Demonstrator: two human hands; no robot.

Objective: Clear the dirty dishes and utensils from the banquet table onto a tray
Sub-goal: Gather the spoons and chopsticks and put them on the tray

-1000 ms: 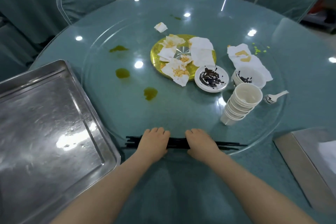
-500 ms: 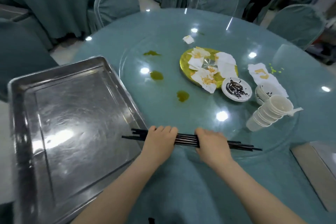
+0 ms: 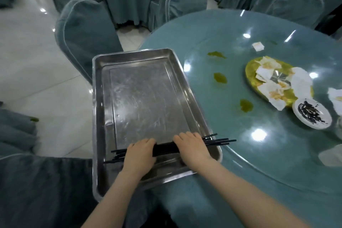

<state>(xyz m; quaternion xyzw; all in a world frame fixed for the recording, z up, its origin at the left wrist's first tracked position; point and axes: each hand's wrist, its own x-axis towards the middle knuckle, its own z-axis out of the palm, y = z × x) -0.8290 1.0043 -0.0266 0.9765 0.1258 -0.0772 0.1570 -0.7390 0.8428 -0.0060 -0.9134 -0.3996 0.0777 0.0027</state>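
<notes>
A bundle of black chopsticks (image 3: 165, 148) lies crosswise over the near end of the steel tray (image 3: 140, 96). My left hand (image 3: 139, 153) and my right hand (image 3: 192, 149) both grip it, side by side, palms down. The chopstick tips stick out past the tray's right rim. At the right on the glass turntable sit a gold plate (image 3: 251, 72) covered with soiled napkins and a small white dish (image 3: 311, 113) smeared with dark sauce.
The tray overhangs the round table's (image 3: 240, 163) left edge. Green sauce spills (image 3: 220, 77) dot the glass. Covered chairs (image 3: 83, 31) stand left and behind. More crumpled napkins (image 3: 335, 98) lie at the right edge of view.
Both hands have carried the chopstick bundle leftward from the turntable's near edge to above the tray's near end. My view has swung left with them, so the cups have left the frame.
</notes>
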